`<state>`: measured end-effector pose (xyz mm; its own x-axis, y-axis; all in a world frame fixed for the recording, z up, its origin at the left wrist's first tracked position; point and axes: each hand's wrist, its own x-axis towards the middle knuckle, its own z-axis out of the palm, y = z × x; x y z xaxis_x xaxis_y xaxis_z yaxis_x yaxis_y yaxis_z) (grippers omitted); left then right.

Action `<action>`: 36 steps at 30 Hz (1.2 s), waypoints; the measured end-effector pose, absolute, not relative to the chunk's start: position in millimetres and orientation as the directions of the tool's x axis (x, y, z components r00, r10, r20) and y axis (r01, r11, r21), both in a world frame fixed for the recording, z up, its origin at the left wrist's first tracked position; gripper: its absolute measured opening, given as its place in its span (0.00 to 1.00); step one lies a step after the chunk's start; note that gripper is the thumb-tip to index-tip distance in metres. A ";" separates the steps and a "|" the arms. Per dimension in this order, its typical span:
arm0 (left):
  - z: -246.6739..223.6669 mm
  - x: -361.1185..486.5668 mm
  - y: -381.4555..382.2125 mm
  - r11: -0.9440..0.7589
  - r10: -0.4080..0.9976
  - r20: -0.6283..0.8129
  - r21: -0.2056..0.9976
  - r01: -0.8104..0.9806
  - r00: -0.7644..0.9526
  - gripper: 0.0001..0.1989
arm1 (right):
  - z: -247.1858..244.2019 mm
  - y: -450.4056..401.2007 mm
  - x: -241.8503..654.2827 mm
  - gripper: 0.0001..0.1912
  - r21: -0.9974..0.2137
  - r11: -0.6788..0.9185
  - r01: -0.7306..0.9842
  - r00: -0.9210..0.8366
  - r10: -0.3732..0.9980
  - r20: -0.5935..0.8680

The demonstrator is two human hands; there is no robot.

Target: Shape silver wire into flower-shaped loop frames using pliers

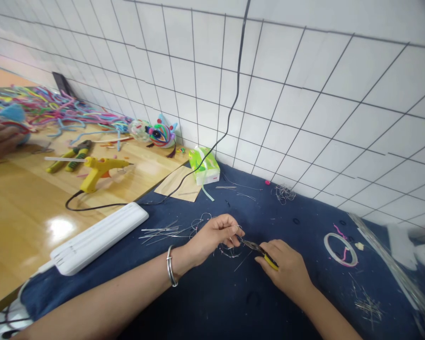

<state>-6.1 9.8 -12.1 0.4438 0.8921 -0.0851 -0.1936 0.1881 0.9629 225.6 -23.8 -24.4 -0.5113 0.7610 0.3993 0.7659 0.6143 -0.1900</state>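
My left hand (217,233), a silver bangle at its wrist, pinches thin wire between thumb and fingers above the dark blue cloth. My right hand (285,264) is closed around the yellow handles of long-nose pliers (253,245). The pliers' tips reach the wire at my left fingertips; whether the jaws are clamped on it I cannot tell. Loops of thin wire (230,253) with small beads hang under my left hand. Behind that hand lie more wire loops and several straight silver wire pieces (161,231).
A white power strip (101,238) lies left, near a yellow glue gun (101,170) and yellow-green pliers (72,156). Its black cord crosses to the wall. Tissue pack (204,165), wire tangle (284,193), white ring (340,249) and wire scraps (368,307) surround the hands. Another person's hand (2,141) is far left.
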 end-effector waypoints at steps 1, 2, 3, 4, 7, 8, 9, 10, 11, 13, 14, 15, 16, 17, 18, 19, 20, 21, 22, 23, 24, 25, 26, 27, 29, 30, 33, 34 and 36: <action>-12.2 -6.5 10.1 0.188 0.894 -0.089 0.964 -0.187 0.439 0.10 | -24.9 -23.8 225.7 0.11 -0.181 0.615 0.767 -0.512 0.758 0.405; -12.3 -6.8 10.5 0.184 0.897 -0.092 0.967 -0.176 0.432 0.10 | -25.1 -23.8 225.9 0.11 -0.173 0.615 0.769 -0.513 0.756 0.407; -12.4 -7.1 10.9 0.176 0.901 -0.093 0.971 -0.160 0.423 0.11 | -25.2 -23.8 226.0 0.11 -0.167 0.615 0.770 -0.515 0.755 0.407; -12.4 -7.4 11.3 0.164 0.905 -0.092 0.976 -0.141 0.415 0.11 | -25.2 -23.8 226.2 0.10 -0.163 0.615 0.771 -0.516 0.754 0.406; -11.5 -8.2 12.3 0.119 0.916 -0.078 0.990 -0.080 0.395 0.10 | -24.3 -23.8 225.9 0.10 -0.163 0.617 0.770 -0.520 0.755 0.400; -11.0 -8.7 12.7 0.100 0.919 -0.069 0.993 -0.061 0.387 0.10 | -23.9 -23.8 225.7 0.10 -0.165 0.617 0.770 -0.521 0.756 0.396; -10.4 -9.2 13.1 0.078 0.924 -0.058 0.996 -0.039 0.379 0.10 | -23.5 -23.9 225.4 0.10 -0.169 0.615 0.770 -0.519 0.759 0.393; -9.9 -10.0 13.6 0.053 0.928 -0.044 0.999 -0.013 0.370 0.10 | -23.2 -23.9 225.2 0.10 -0.172 0.613 0.771 -0.518 0.761 0.391; -9.3 -10.9 14.3 0.023 0.932 -0.029 1.000 0.020 0.362 0.11 | -22.9 -24.0 225.0 0.10 -0.175 0.613 0.771 -0.518 0.762 0.390; -8.6 -13.2 15.9 -0.053 0.938 0.015 0.993 0.103 0.346 0.12 | -22.9 -24.0 225.0 0.10 -0.180 0.615 0.768 -0.519 0.762 0.388; -8.4 -14.4 16.8 -0.103 0.938 0.046 0.984 0.149 0.342 0.12 | -23.0 -24.1 225.1 0.10 -0.181 0.617 0.766 -0.521 0.761 0.387; -8.5 -15.5 17.8 -0.156 0.937 0.083 0.969 0.193 0.341 0.12 | -23.3 -24.1 225.3 0.10 -0.181 0.618 0.765 -0.523 0.760 0.385; -8.9 -16.5 18.7 -0.209 0.932 0.121 0.950 0.234 0.342 0.12 | -23.6 -24.1 225.5 0.10 -0.181 0.619 0.764 -0.526 0.760 0.382; -9.4 -17.3 19.5 -0.256 0.925 0.155 0.929 0.268 0.347 0.11 | -24.0 -24.2 225.6 0.10 -0.179 0.621 0.763 -0.530 0.760 0.378; -10.2 -17.8 20.1 -0.296 0.917 0.183 0.908 0.297 0.354 0.10 | -24.3 -24.2 225.8 0.10 -0.177 0.623 0.762 -0.534 0.759 0.373; -10.9 -18.1 20.4 -0.327 0.910 0.203 0.888 0.323 0.362 0.10 | -24.6 -24.3 225.8 0.09 -0.174 0.625 0.761 -0.538 0.758 0.368; -11.7 -18.2 20.5 -0.353 0.903 0.220 0.869 0.346 0.370 0.10 | -24.9 -24.4 225.9 0.09 -0.170 0.627 0.761 -0.543 0.757 0.363; -12.3 -18.2 20.3 -0.378 0.896 0.236 0.849 0.368 0.377 0.10 | -25.1 -24.4 226.0 0.09 -0.166 0.629 0.759 -0.548 0.756 0.358; -12.7 -18.2 20.0 -0.402 0.889 0.250 0.827 0.393 0.383 0.11 | -25.2 -24.4 226.0 0.09 -0.162 0.631 0.759 -0.552 0.755 0.354; -12.8 -18.3 19.6 -0.424 0.883 0.264 0.803 0.418 0.388 0.11 | -25.3 -24.3 226.0 0.09 -0.160 0.633 0.757 -0.555 0.753 0.353; -12.8 -18.5 19.3 -0.445 0.876 0.277 0.779 0.441 0.395 0.12 | -25.4 -24.2 226.0 0.09 -0.160 0.636 0.755 -0.559 0.751 0.352; -12.5 -18.9 19.1 -0.465 0.868 0.288 0.758 0.458 0.405 0.12 | -25.4 -24.0 226.1 0.09 -0.163 0.639 0.752 -0.560 0.750 0.352; -12.2 -19.6 19.3 -0.486 0.856 0.298 0.741 0.463 0.422 0.12 | -25.6 -23.7 226.2 0.09 -0.169 0.640 0.750 -0.560 0.750 0.353; -11.8 -20.4 19.7 -0.506 0.842 0.305 0.730 0.459 0.444 0.13 | -25.8 -23.5 226.3 0.09 -0.177 0.640 0.747 -0.558 0.750 0.355; -11.2 -22.3 21.3 -0.545 0.808 0.314 0.721 0.429 0.498 0.13 | -26.5 -23.3 226.8 0.09 -0.191 0.639 0.745 -0.554 0.753 0.355; -10.9 -23.3 22.3 -0.559 0.792 0.315 0.719 0.414 0.522 0.13 | -26.9 -23.3 227.1 0.10 -0.196 0.636 0.746 -0.552 0.756 0.353; -9.2 -25.5 24.4 -0.585 0.761 0.316 0.713 0.387 0.567 0.13 | -28.1 -23.4 228.0 0.10 -0.200 0.627 0.753 -0.543 0.764 0.348; -8.2 -26.0 24.7 -0.592 0.752 0.316 0.711 0.381 0.579 0.13 | -28.3 -23.3 228.2 0.10 -0.201 0.624 0.755 -0.540 0.766 0.348; -6.0 -26.5 24.5 -0.608 0.735 0.322 0.702 0.370 0.597 0.12 | -28.4 -22.6 228.5 0.10 -0.200 0.619 0.759 -0.536 0.769 0.347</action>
<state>-26.5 24.5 -6.0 0.5973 0.7348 0.3215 0.3700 -0.6081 0.7023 228.5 -22.6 -28.4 -0.5360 0.7694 0.3475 0.7592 0.6193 -0.2001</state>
